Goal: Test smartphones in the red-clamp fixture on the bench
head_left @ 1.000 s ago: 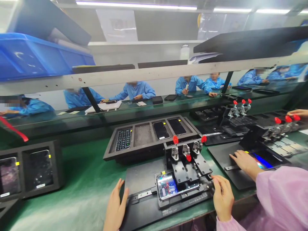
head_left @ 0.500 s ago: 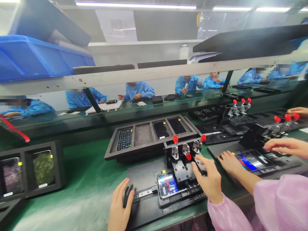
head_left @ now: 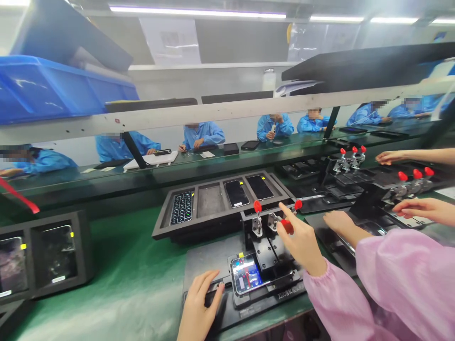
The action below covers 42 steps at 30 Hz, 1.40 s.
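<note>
My left hand [head_left: 202, 300] is over the left end of a black fixture [head_left: 245, 312], thumb and fingers apart beside its slide rail. In the fixture's cradle lies a phone [head_left: 247, 273], its screen lit blue with a red mark and a yellow tab at its top edge. Black clamp plates [head_left: 266, 253] cover the phone's right part. With my right hand [head_left: 302, 237], I have thumb and index finger around the red-tipped clamp handle [head_left: 287, 227] in the middle. A second red-tipped handle [head_left: 258, 207] stands upright to its left.
Behind the fixture, a grey foam tray [head_left: 213, 222] holds several phones. More phones sit in a tray [head_left: 83, 251] on the left. At right, a co-worker's hands [head_left: 341, 225] work at another clamp fixture [head_left: 415, 184]. A blue bin [head_left: 64, 90] rests on the shelf above.
My left hand has moved right along the fixture, toward the phone. The middle clamp handle has come up slightly with my right hand at it. The co-worker's hands have shifted.
</note>
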Tool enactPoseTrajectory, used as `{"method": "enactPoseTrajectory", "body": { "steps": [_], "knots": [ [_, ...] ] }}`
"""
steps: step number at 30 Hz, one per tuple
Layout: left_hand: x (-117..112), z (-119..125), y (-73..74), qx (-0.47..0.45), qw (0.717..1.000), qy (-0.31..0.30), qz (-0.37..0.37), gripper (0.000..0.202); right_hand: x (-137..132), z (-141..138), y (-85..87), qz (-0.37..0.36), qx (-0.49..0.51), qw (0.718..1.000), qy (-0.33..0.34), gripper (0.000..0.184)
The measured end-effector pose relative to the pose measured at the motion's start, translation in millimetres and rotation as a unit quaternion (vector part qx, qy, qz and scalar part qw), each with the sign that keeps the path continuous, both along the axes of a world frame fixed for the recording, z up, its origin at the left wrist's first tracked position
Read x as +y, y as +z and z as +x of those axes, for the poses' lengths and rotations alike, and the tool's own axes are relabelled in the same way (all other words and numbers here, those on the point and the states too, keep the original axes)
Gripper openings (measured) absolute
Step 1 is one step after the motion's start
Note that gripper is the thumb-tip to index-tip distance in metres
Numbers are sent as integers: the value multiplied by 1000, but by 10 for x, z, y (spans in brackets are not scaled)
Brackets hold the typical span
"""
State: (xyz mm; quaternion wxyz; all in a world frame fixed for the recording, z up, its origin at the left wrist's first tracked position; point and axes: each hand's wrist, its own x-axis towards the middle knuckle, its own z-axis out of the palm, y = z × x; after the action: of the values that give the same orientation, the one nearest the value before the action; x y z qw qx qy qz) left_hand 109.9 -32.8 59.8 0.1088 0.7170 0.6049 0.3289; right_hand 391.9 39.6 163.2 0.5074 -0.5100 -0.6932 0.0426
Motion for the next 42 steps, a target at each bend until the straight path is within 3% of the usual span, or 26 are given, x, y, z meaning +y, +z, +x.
{"method": "enactPoseTrajectory", "body": {
  "steps": [2,4,7,9,16,20,25,31,34,37,42],
  "knots": [
    [26,35,12,6,1000,-16,-20,32,4,3,117,8,86,996,36,52],
    [53,62,11,11,998,-41,-48,29,12,34,183,41,151,987,30,50],
    [94,85,-15,3,995,-66,-69,27,54,141,208,104,143,980,-86,36],
    [119,101,-30,-4,995,-73,-67,28,105,233,198,97,114,980,-130,36],
    [216,405,4,-4,993,-114,-42,29,198,368,153,-46,149,987,-31,33],
    [275,591,13,-4,996,-91,-11,27,178,353,160,-56,171,983,-25,34],
    [272,548,-7,-22,999,-38,5,28,172,358,123,-52,197,979,-7,32],
    [202,395,-24,-24,1000,-8,12,28,-35,393,-182,10,207,978,-39,20],
    [174,372,-11,-21,1000,-13,19,28,-153,416,-419,94,123,983,-96,15],
    [149,369,1,-17,999,-22,28,26,-220,428,-637,144,-3,973,-183,21],
    [110,333,3,-5,999,-23,30,26,-233,347,-799,69,-154,942,-291,27]
  ]
}}
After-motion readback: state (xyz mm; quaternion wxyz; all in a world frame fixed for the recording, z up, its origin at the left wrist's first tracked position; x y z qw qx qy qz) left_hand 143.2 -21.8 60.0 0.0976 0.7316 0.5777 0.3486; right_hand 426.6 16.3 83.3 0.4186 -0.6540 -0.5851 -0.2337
